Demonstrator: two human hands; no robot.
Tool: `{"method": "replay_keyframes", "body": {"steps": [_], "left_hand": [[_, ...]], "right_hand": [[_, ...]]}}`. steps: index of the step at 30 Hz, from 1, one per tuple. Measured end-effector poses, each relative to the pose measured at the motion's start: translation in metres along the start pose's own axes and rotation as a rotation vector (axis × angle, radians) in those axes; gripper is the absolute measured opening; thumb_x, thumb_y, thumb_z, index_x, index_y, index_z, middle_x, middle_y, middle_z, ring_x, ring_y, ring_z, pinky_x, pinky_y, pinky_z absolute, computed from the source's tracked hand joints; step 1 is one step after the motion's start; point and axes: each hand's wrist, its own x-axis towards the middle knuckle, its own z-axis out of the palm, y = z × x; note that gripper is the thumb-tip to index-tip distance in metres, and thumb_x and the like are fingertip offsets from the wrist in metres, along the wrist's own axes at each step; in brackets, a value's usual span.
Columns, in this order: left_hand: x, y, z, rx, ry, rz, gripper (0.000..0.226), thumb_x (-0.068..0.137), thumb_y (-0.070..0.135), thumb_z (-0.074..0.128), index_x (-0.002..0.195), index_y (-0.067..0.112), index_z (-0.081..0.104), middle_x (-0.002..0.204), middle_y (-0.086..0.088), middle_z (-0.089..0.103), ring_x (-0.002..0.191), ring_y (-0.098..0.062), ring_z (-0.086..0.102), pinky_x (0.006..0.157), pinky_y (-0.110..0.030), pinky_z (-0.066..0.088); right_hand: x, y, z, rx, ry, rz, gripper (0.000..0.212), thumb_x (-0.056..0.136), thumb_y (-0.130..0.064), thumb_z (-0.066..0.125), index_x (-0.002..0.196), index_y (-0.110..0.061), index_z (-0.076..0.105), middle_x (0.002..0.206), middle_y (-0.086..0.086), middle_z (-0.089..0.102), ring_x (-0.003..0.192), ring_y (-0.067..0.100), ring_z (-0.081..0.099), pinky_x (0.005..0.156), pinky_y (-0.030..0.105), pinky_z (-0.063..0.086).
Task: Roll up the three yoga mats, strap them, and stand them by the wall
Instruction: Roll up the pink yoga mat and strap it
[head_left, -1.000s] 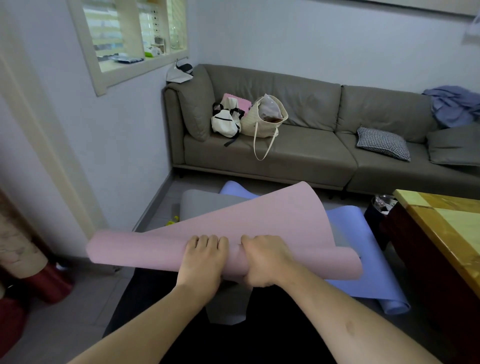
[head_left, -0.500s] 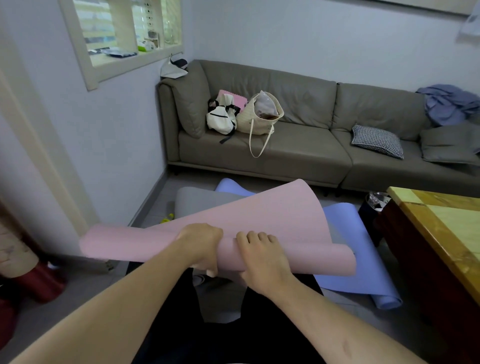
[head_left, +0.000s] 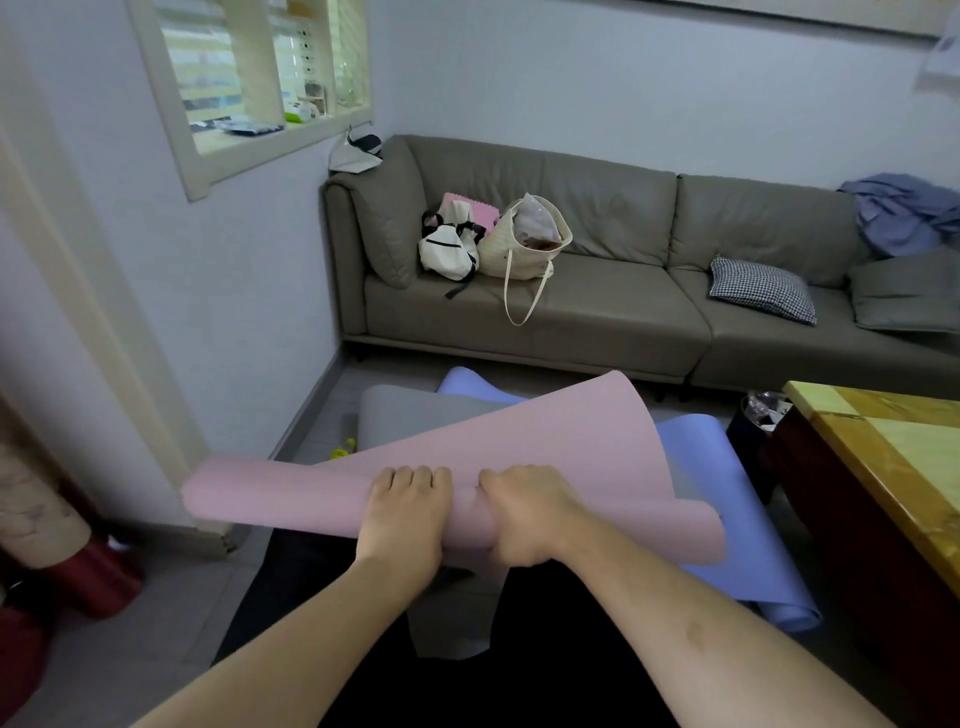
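At far left, a red rounded object (head_left: 98, 582) low on the floor, partly cut off by the edge. Above, a cream-framed window (head_left: 260, 88) set in the pale wall, small items on its sill. Lower, the pink mat (head_left: 545, 441) held up off the floor, partly rolled: a tube running from the left end near the wall across to the right end, with a loose flap rising behind it toward the sofa. On the roll's middle, left hand (head_left: 402, 512) laid over the top, fingers curled forward around the tube. Just beside it, nearly touching, right hand (head_left: 527, 514) gripping the same roll, fingers wrapped down over the front and knuckles up. Beneath and behind the pink mat, the grey mat (head_left: 415, 410) flat on the floor, another grey patch showing below the hands. Over it and further right, the blue mat (head_left: 701, 457) spread on the floor, its near end curled into a small roll at lower right. Behind all three, a grey sofa (head_left: 623, 322) along the far wall, carrying a white backpack (head_left: 447, 249) and a cream tote bag (head_left: 524, 244) touching each other, then a checked cushion (head_left: 761, 288), then a blue cloth (head_left: 904, 213) bunched on the backrest. At far right, the corner of a yellow-topped table (head_left: 893, 452), a dark bin (head_left: 753, 426) just beside it.
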Motion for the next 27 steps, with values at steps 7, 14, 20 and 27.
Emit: {"method": "replay_keyframes", "body": {"steps": [7,14,20,27], "left_hand": [[0.018,-0.011,-0.033,-0.009,-0.233,0.081,0.063,0.069,0.043,0.085,0.117,0.023,0.05,0.114,-0.001,0.067,0.104,-0.026,0.065,0.081,-0.037,0.042],[0.028,-0.013,-0.049,-0.016,-0.427,0.124,0.059,0.058,0.045,0.088,0.105,0.02,0.061,0.089,0.0,0.066,0.082,-0.023,0.066,0.07,-0.031,0.054],[0.037,-0.013,-0.065,-0.041,-0.608,0.103,0.056,0.06,0.049,0.089,0.101,0.019,0.065,0.089,0.001,0.067,0.08,-0.02,0.065,0.067,-0.029,0.052],[0.035,-0.018,-0.062,-0.105,-0.633,0.131,0.059,0.056,0.051,0.09,0.101,0.019,0.069,0.091,0.0,0.07,0.082,-0.02,0.067,0.074,-0.031,0.057]], "right_hand": [[-0.004,0.001,-0.001,0.074,-0.04,0.041,0.06,0.067,-0.047,0.081,0.115,-0.024,0.053,0.105,0.0,0.065,0.091,0.029,0.065,0.069,0.034,0.042],[-0.024,-0.01,0.038,-0.074,0.238,-0.017,0.07,0.063,-0.058,0.082,0.11,-0.02,0.047,0.098,0.002,0.065,0.084,0.03,0.066,0.067,0.041,0.046],[-0.018,-0.01,0.029,-0.023,0.231,-0.016,0.063,0.068,-0.054,0.079,0.109,-0.022,0.043,0.1,0.003,0.064,0.088,0.032,0.066,0.07,0.042,0.048],[-0.025,-0.014,0.03,-0.042,0.198,0.012,0.059,0.066,-0.045,0.078,0.109,-0.02,0.046,0.102,0.003,0.065,0.089,0.032,0.066,0.069,0.041,0.044]]}}
